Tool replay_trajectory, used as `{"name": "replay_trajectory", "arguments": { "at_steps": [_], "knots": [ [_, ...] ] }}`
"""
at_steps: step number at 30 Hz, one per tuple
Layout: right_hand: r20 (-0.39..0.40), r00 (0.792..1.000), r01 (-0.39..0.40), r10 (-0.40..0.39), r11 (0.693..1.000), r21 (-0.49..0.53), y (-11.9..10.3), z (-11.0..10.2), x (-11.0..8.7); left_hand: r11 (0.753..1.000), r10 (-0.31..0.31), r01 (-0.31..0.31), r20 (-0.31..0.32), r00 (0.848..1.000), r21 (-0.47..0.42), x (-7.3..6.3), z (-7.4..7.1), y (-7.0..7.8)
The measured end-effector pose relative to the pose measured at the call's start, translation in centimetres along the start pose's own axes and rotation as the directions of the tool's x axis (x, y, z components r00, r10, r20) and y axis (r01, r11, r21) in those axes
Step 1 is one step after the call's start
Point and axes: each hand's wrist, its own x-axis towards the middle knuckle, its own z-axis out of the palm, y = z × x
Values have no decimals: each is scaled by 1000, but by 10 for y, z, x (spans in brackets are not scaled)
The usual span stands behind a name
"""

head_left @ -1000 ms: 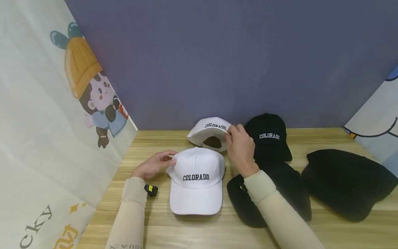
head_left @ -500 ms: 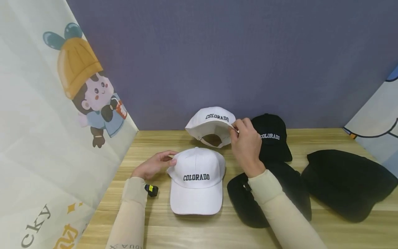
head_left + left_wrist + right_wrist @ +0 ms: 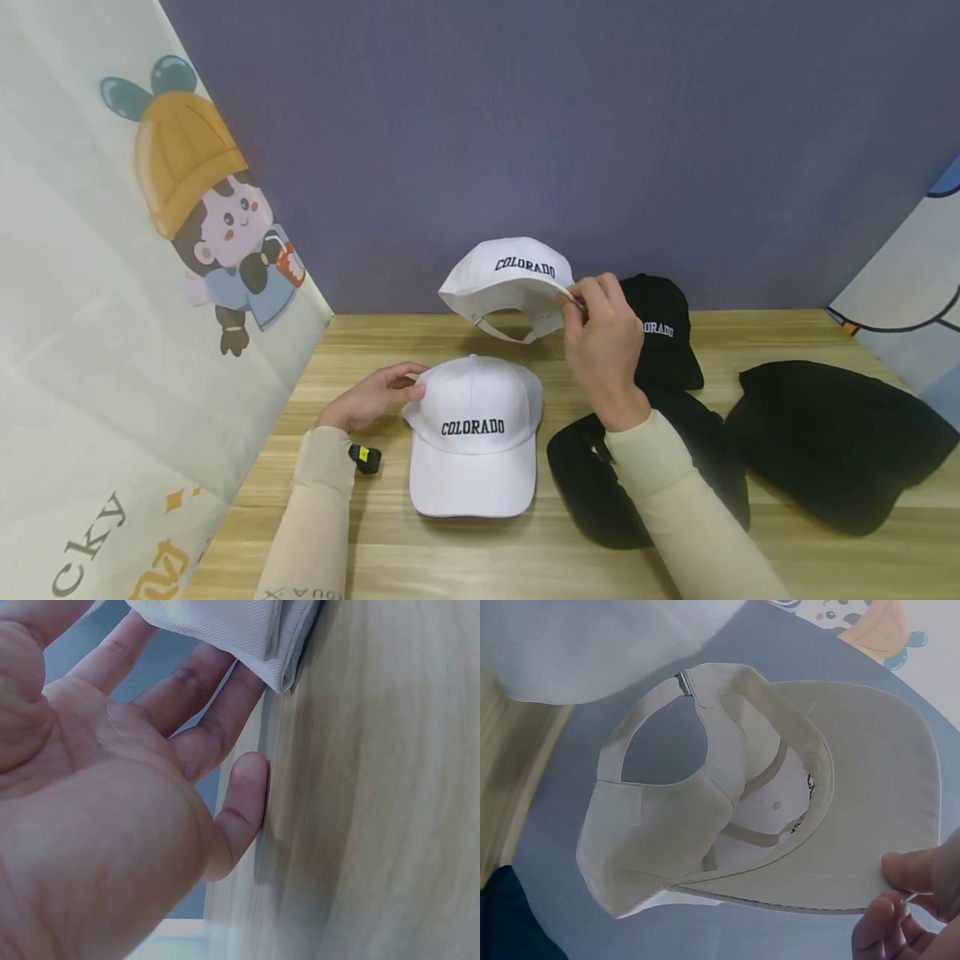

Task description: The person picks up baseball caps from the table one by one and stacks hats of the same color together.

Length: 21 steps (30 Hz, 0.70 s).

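Note:
A white baseball cap (image 3: 480, 479) lettered COLORADO lies crown up on the wooden table, brim toward me. My left hand (image 3: 367, 400) is at its left side, fingertips touching the crown's edge. In the left wrist view the left hand (image 3: 105, 780) has loosely spread fingers, some tips hidden behind the cap's fabric (image 3: 217, 626). Behind that cap, a second white COLORADO cap (image 3: 517, 258) is held tilted above the table. My right hand (image 3: 603, 337) pinches its brim. The right wrist view shows the underside of the brim (image 3: 870, 765), between thumb and fingers of the right hand (image 3: 915, 907).
To the right are a black COLORADO cap (image 3: 663, 300) against the back panel, a black cap (image 3: 690, 458) partly under my right forearm, and another black cap (image 3: 832, 442). A small black device (image 3: 365, 458) is by the left wrist. Printed curtains (image 3: 90, 333) flank the table.
My right hand has lifted the rear white cap up off the table, tilting it and shifting slightly right. The left hand and the front white cap have stayed put.

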Motion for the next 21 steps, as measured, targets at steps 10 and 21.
{"name": "replay_trajectory", "arguments": {
  "at_steps": [10,21],
  "knots": [
    [-75,997,29,-28,1000,5,-48,-19,-12,994,53,-59,74,996,89,-19,-16,-5],
    [-114,991,70,-66,997,29,-67,-26,-13,995,59,-64,70,996,76,-23,-23,-9]
  ]
}}
